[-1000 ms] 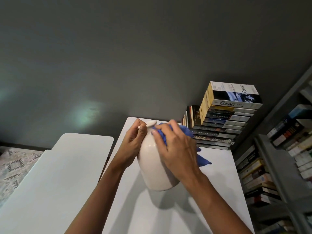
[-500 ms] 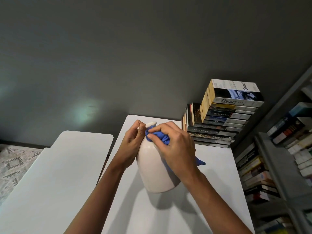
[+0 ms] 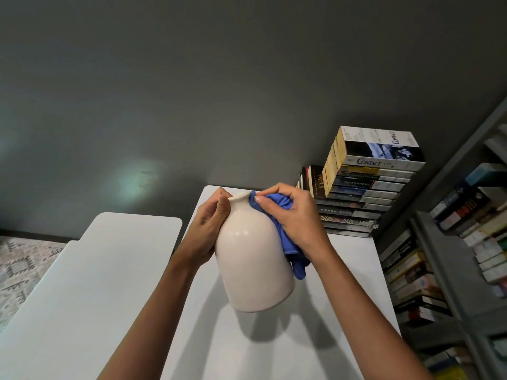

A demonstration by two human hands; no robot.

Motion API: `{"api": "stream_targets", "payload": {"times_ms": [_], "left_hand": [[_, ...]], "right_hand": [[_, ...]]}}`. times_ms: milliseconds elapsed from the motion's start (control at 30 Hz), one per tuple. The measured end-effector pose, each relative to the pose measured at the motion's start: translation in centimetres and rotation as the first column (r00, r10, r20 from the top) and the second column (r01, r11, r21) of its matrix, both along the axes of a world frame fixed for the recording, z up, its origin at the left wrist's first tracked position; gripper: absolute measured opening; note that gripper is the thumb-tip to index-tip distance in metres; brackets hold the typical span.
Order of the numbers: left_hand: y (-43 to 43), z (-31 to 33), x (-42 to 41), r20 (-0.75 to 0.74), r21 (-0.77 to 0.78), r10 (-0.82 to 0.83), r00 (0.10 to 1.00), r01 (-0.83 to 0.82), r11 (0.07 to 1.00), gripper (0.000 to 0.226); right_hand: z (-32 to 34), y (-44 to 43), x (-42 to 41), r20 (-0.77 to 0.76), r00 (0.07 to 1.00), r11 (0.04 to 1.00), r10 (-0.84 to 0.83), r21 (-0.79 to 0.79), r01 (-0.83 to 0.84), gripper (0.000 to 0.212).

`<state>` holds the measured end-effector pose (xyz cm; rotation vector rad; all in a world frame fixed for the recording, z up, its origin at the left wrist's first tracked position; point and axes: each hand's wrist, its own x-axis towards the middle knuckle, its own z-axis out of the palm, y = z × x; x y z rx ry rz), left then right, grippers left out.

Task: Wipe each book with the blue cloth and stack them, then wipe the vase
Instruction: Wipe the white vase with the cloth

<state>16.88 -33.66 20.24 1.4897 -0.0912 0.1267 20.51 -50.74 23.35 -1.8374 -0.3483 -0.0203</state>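
Two hands work on the vase (image 3: 253, 259) on the table (image 3: 274, 352): the left hand (image 3: 207, 231) grips its neck to keep it steady, so the right hand (image 3: 295, 218), closed on the cloth (image 3: 277, 202), can rub near the rim.

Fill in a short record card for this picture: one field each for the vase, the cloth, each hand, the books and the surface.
vase: cream vase, held between both hands above the white table, tilted
cloth: blue cloth, bunched against the vase's neck and right shoulder
left hand: left hand steadies the neck, fingers near the rim
right hand: right hand presses the cloth on the vase
books: stack of books at the table's far right corner, "Contact" on top
surface: white, otherwise bare here
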Motion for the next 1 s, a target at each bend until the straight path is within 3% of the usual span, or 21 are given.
{"api": "stream_targets", "payload": {"times_ms": [267,400,500,633,733,833,933,1000], "left_hand": [[-1.3,1.2,0.7,-0.118,0.086,0.064,0.991,-0.054,0.995,0.037],[-1.2,1.4,1.7,-0.202,0.178,0.113,0.973,-0.077,0.981,0.046],[-1.0,2.0,2.2,-0.173,0.297,0.144,0.974,-0.088,0.951,0.054],[-0.6,2.4,2.6,-0.15,0.34,0.207,0.967,-0.146,0.929,0.053],[-0.1,1.7,2.7,-0.165,0.263,0.266,0.95,-0.218,0.94,0.048],[0.4,1.3,2.6,-0.161,0.217,0.301,0.94,-0.264,0.94,0.046],[0.5,1.1,2.1,-0.147,0.207,0.272,0.951,-0.239,0.949,0.053],[0.5,0.9,2.0,-0.148,0.18,0.256,0.955,-0.228,0.957,0.051]], "right_hand": [[-3.3,-2.1,0.3,-0.369,0.915,0.971,0.165,0.222,-0.086,0.015],[-5.1,-2.3,-0.6,-0.443,0.893,0.97,0.082,0.24,0.03,0.013],[-4.5,-1.9,-1.0,-0.3,0.954,0.974,-0.009,0.212,0.076,0.01],[-2.7,-0.5,-2.0,0.048,0.989,0.99,-0.137,0.044,0.135,0.011],[-2.7,0.8,-4.8,0.393,0.897,0.957,-0.201,-0.115,0.265,0.015],[-4.8,0.7,-8.5,0.638,0.769,0.928,-0.039,-0.263,0.266,0.015],[-6.0,-0.1,-9.2,0.695,0.711,0.928,0.102,-0.324,0.184,0.016],[-4.5,0.4,-7.6,0.684,0.727,0.928,0.058,-0.306,0.213,0.016]]}}
